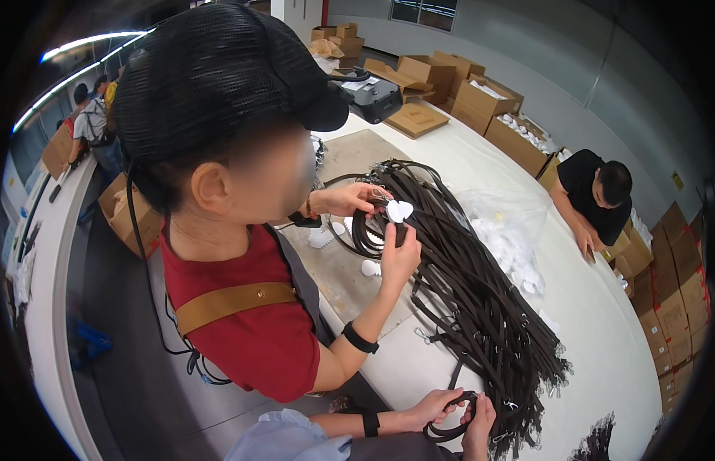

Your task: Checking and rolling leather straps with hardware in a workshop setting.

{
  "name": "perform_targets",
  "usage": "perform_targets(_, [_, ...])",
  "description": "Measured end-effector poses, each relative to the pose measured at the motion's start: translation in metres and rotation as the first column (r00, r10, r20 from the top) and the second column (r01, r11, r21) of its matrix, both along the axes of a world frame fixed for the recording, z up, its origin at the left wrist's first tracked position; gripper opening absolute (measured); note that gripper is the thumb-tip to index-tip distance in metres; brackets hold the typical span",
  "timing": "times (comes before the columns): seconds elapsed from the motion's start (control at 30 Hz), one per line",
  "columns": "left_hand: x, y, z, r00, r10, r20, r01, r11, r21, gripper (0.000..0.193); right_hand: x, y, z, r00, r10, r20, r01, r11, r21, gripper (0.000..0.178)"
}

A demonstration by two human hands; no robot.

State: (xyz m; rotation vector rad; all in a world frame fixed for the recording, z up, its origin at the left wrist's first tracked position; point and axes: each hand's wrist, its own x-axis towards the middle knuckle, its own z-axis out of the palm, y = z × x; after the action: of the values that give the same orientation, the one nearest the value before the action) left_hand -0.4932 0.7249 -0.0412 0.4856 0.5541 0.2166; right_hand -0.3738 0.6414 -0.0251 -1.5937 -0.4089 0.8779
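My left hand (pixel 429 406) and my right hand (pixel 478 424) are at the lower edge, both closed on a small coiled loop of dark brown strap (pixel 452 430). Just beyond them, a big pile of the same dark straps with metal clips (pixel 480 307) runs across the white table (pixel 603 307). A co-worker in a red shirt and black cap leans in close on my left. That person's two hands (pixel 400 257) hold a white tag (pixel 400 210) against a strap at the far end of the pile.
A clear plastic bag of small white pieces (pixel 511 238) lies right of the pile. A few white pieces (pixel 370 267) sit on a grey mat. Another person in black (pixel 596 196) leans over the table's far right edge. Cardboard boxes (pixel 480 100) line the back and right.
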Motion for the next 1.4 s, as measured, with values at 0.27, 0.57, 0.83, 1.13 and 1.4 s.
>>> perform_targets(0.27, [-0.0006,0.0002,0.0029,1.0,-0.011,-0.004,0.011,1.0,0.007,0.042,-0.0014,0.0003,-0.0001,1.0,-0.007,0.006,0.006,1.0,0.005,0.03])
perform_targets(0.57, [0.0009,0.001,0.0007,1.0,-0.012,0.002,0.012,1.0,-0.021,0.041,0.0005,-0.0001,-0.0017,1.0,0.002,0.001,-0.002,1.0,0.005,0.029])
perform_targets(0.83, [0.0003,0.001,0.0028,1.0,-0.004,-0.008,0.004,1.0,-0.011,0.041,0.0005,0.0003,-0.0024,1.0,0.002,0.008,-0.002,1.0,0.004,0.029])
perform_targets(1.13, [0.0019,0.0025,0.0008,1.0,-0.003,-0.007,0.003,1.0,-0.003,0.042,0.0002,0.0035,0.0006,1.0,-0.01,-0.023,0.01,1.0,-0.003,0.029])
perform_targets(1.4, [-0.0016,-0.0011,0.0001,1.0,0.006,0.0,-0.006,1.0,-0.008,0.042,-0.0017,0.0005,-0.0012,1.0,0.006,-0.027,-0.006,1.0,0.001,0.028])
